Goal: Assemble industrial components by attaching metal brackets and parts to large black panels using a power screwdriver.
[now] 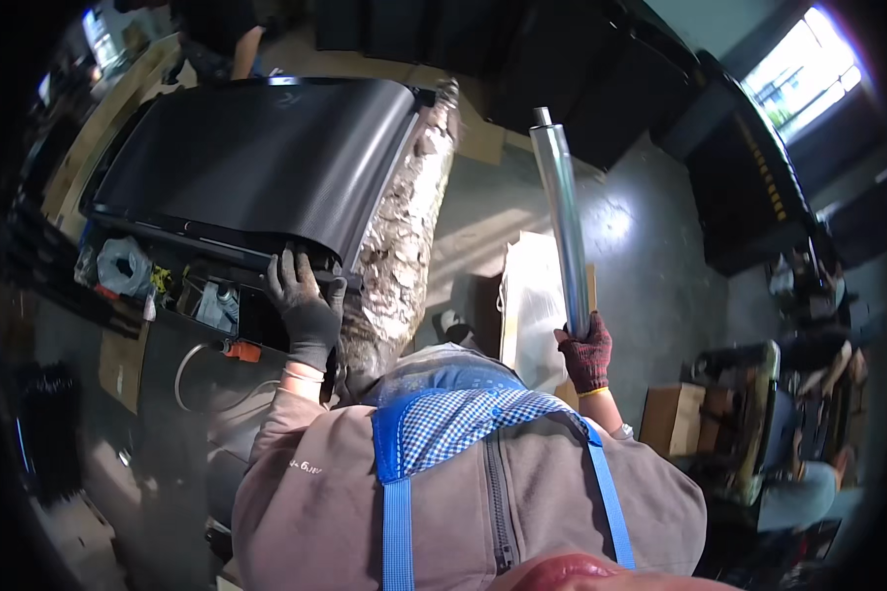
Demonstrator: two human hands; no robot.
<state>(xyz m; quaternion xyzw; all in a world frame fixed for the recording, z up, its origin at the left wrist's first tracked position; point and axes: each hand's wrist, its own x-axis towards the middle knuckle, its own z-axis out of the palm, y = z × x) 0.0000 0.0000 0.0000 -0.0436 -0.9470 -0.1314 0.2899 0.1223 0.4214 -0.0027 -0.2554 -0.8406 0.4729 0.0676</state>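
The metal roller tube point(564, 222) stands nearly upright in the right hand point(587, 355), its long axis running from the grip up and away, leaning slightly left, with the capped end at the top over the grey concrete floor point(650, 286). The right hand, in a dark red knit glove, is closed round the tube's lower end, forearm raised from the lower right. The left hand point(306, 307), in a grey glove, reaches forward with fingers spread and curled over the near edge of the black treadmill belt point(256, 158), pressing on it rather than clasping it. Beside the belt's right edge lies a long wrapped bundle point(409, 227). Farther off, cardboard boxes point(675, 419) sit to the right.
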